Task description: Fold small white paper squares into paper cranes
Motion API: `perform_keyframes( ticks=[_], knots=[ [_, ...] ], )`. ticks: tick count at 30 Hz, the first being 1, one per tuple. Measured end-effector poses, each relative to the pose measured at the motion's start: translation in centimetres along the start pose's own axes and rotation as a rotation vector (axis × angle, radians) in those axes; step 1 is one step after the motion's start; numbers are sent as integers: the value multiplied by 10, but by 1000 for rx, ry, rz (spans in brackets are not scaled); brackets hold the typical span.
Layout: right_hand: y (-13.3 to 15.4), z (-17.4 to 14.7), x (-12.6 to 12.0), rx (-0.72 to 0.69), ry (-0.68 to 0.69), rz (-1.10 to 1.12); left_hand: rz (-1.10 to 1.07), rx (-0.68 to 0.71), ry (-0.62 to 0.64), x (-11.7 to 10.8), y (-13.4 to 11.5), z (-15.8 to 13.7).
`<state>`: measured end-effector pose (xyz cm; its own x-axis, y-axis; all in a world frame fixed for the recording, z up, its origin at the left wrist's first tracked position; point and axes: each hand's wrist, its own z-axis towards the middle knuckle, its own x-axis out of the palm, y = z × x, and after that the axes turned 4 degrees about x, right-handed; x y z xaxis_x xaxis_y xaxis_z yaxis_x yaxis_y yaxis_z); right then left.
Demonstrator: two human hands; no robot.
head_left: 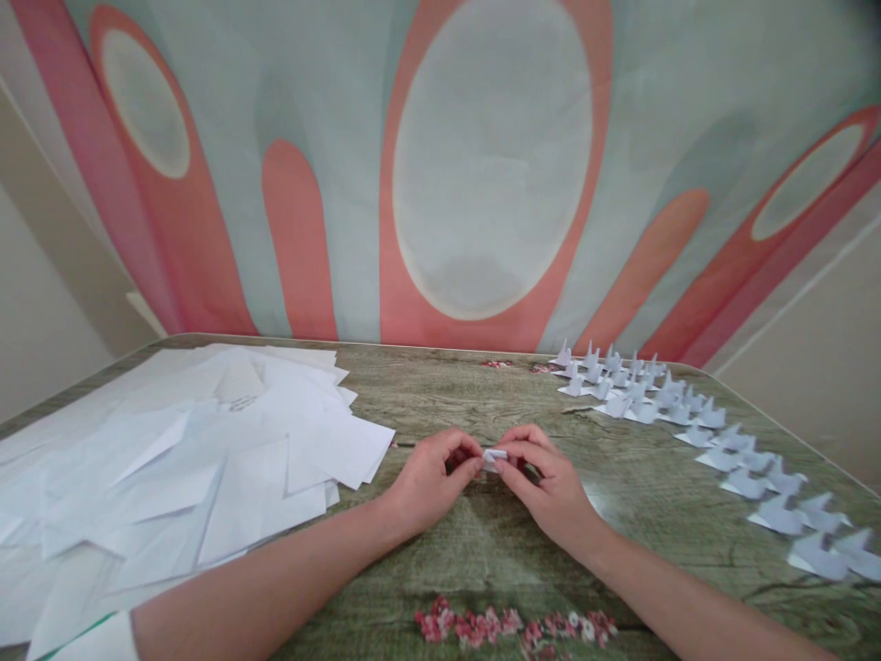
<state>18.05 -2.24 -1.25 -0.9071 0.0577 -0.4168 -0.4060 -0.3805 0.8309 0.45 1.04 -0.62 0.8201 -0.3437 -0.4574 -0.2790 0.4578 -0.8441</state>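
Observation:
A small folded piece of white paper (494, 456) is held between my two hands, just above the middle of the table. My left hand (440, 468) pinches its left side between thumb and fingers. On the other side, the thumb and fingertips of my right hand (540, 477) grip it too. Fingertips cover parts of the paper, so its full shape is hidden. Off to the right stand several folded white paper birds (740, 441) in rows. A wide heap of loose white paper sheets (248, 496) lies to the left of my left hand.
The wood-patterned table (427, 395) carries printed pink flowers (474, 627) near its front edge. Behind it rises a backdrop (344, 110) with coral shapes and pale ovals. The paper birds reach from the far edge down to the right front.

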Motion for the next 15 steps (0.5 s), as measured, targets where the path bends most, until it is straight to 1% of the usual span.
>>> perform_keyframes(
  ticks=[3,5,9,11,15],
  knots=[
    [0,0,0,-18,-8,-22,-20,0,-35,1,-1,-1],
    [1,0,1,-41,7,-47,21,56,-47,0,-4,-2],
    [1,-2,3,-104,38,-92,64,196,-20,-3,-8,-3],
    [0,-3,4,-111,48,-105,81,210,-24,-3,-9,-3],
    [-3,-2,5,-85,50,-119,81,179,-29,-5,-9,-2]
  ],
)
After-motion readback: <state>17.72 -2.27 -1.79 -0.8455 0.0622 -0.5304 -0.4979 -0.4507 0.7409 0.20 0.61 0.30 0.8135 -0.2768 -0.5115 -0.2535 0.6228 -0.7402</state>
